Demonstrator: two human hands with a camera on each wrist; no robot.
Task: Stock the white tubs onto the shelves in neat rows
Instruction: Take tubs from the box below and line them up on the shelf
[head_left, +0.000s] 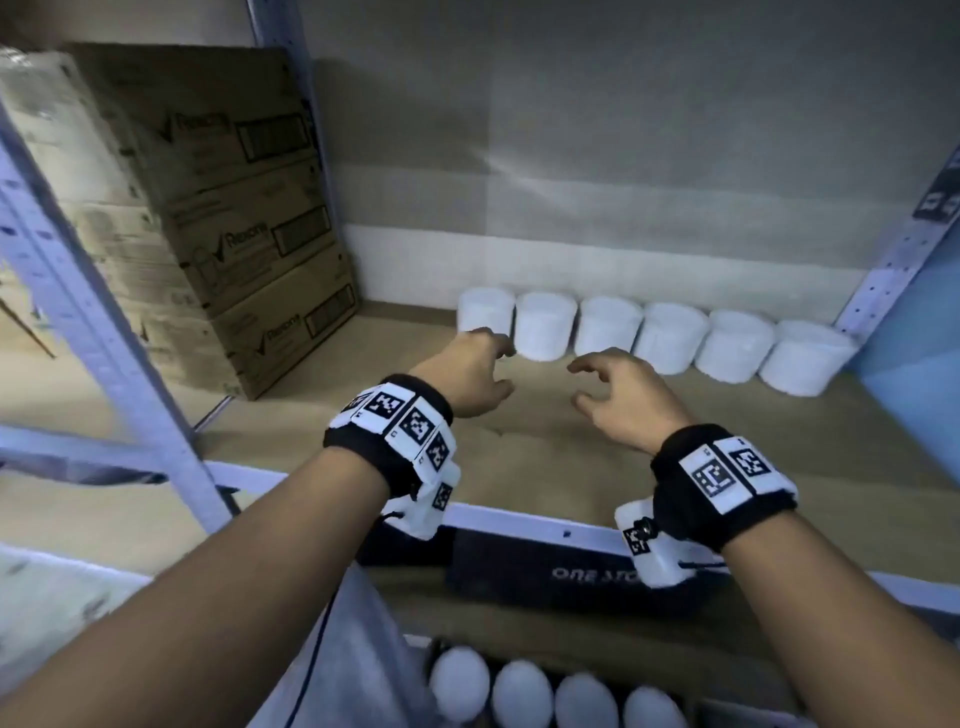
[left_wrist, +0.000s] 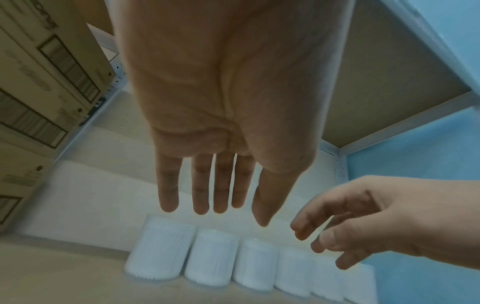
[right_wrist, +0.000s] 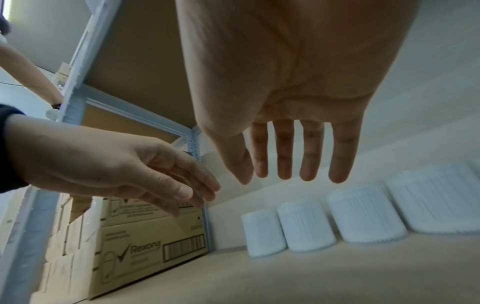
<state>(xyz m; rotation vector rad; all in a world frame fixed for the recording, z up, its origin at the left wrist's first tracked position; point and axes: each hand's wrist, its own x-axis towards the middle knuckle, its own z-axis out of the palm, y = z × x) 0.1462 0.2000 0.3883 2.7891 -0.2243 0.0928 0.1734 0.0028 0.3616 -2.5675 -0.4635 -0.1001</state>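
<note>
Six tubs (head_left: 654, 340) stand upright in one row along the shelf (head_left: 571, 447) back edge, ending at its right corner. Both hands empty, fingers loose: left hand (head_left: 470, 376) nearest the leftmost tub, right hand (head_left: 621, 397) just in front of mid-row.

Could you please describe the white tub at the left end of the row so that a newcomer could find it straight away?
Start at the stack of brown cardboard boxes on the left of the tan wooden shelf. To their right, a row of six white ribbed plastic tubs lines the back wall. The wanted tub is the one nearest the boxes, with a neighbour on its right side only.
</note>
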